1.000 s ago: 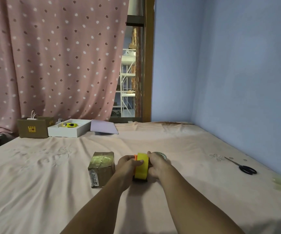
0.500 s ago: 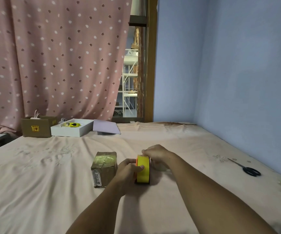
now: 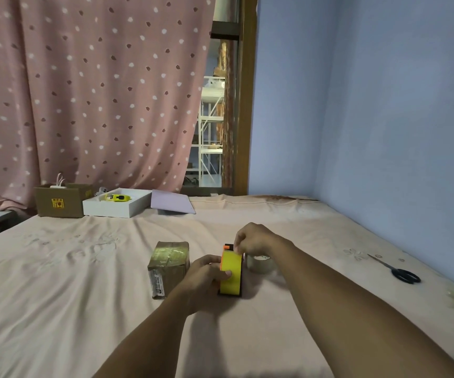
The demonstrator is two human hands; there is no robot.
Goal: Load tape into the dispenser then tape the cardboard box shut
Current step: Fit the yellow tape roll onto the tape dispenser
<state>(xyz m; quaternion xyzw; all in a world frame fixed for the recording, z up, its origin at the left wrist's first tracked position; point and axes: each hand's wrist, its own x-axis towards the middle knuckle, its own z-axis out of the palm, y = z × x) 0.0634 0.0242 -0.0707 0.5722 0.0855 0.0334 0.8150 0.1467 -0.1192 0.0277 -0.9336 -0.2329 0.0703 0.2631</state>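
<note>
Fingers of the left hand point(image 3: 206, 271) grasp the yellow tape dispenser point(image 3: 230, 271); the right hand point(image 3: 256, 238) pinches its top, beside the clear tape roll point(image 3: 260, 264).

Yellow tape dispenser point(image 3: 230, 274) with orange trim stands upright on the bed. Clear tape roll point(image 3: 260, 263) lies just right of it. Small cardboard box point(image 3: 169, 266), top flaps closed and glossy, sits just left.

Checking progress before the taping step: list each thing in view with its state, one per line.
tape dispenser: upright on the bed, held
left hand: gripping the dispenser's side
right hand: pinching at the dispenser's top
tape roll: lying loose behind the dispenser
cardboard box: closed
scissors: closed, untouched
white box: open
</note>
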